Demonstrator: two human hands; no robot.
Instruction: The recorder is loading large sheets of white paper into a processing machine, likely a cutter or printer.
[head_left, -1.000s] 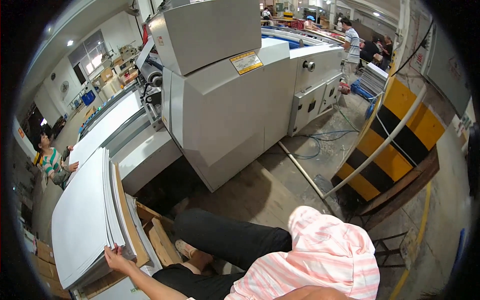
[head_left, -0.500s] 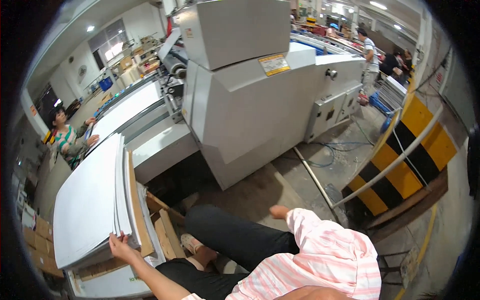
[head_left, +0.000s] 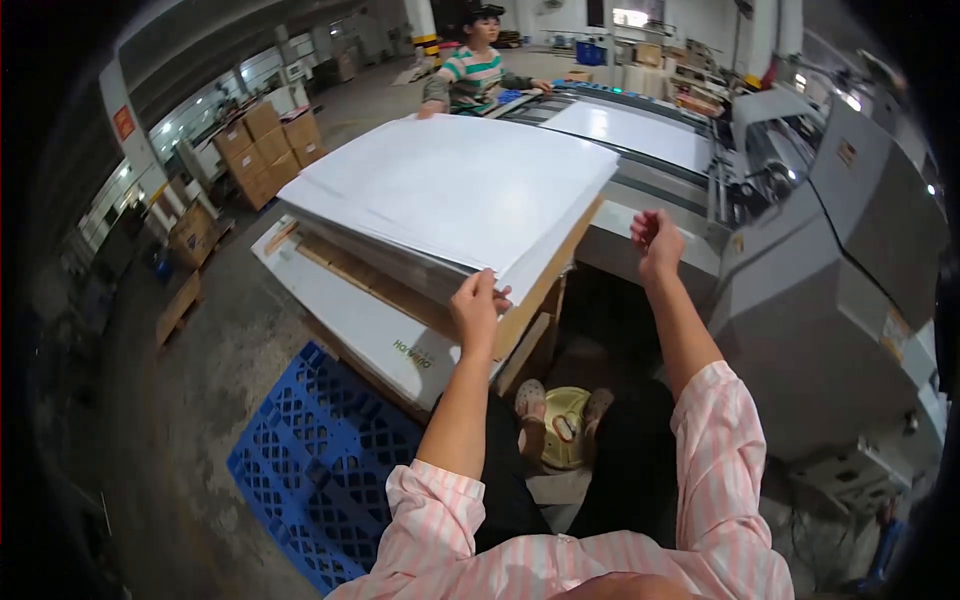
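A stack of large white paper sheets lies in front of me, its near corner pointing my way. At that corner my left hand is closed, thumb and fingers pinching the edge of the top sheets. My right hand hangs in the air to the right of the stack, touching nothing. Its fingers are loosely curled and a little apart, with nothing visible in them. Beneath the sheets are a brown board and a white printed base.
Across the stack a co-worker has a hand on its far edge. A feed table with a white sheet leads to a large grey machine on the right. A blue plastic pallet lies at lower left; cartons stand behind.
My view has swung left, bringing the stack to the middle. My right hand has risen from beside my body toward the stack's right side. My left hand stays at the near corner.
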